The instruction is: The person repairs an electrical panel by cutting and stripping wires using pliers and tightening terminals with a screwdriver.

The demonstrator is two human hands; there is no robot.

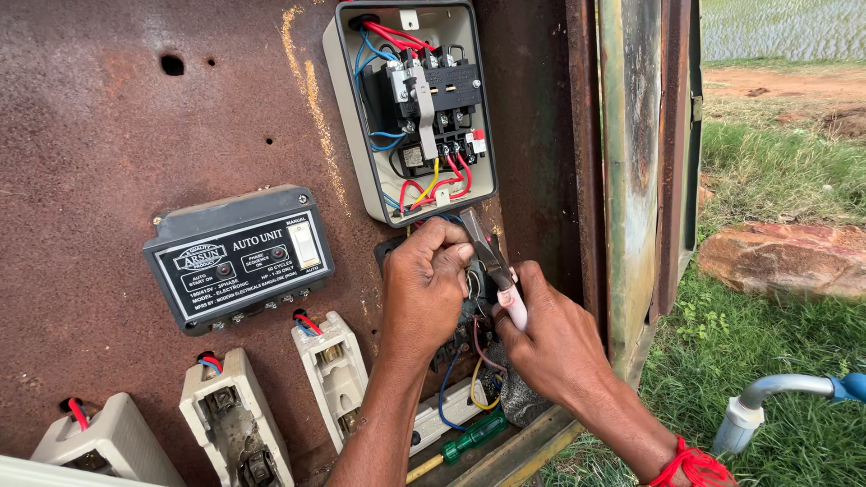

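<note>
Open starter box (361, 135) on rusty panel (117, 135), taken as landmark; directly below it, left hand (424, 284) pinches wires (471, 347) with closed fingers; right hand (550, 343), just right of left, grips pink-handled pliers (494, 261) whose jaws point up toward the box; green screwdriver (469, 439) lies lower.

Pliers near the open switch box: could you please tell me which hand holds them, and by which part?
The right hand holds the pliers by their pink handle. The left hand pinches wires beside their tip.

Bright, even overcast daylight, soft faint shadows, sharp focus throughout, slight wide-angle stretch at edges.
</note>
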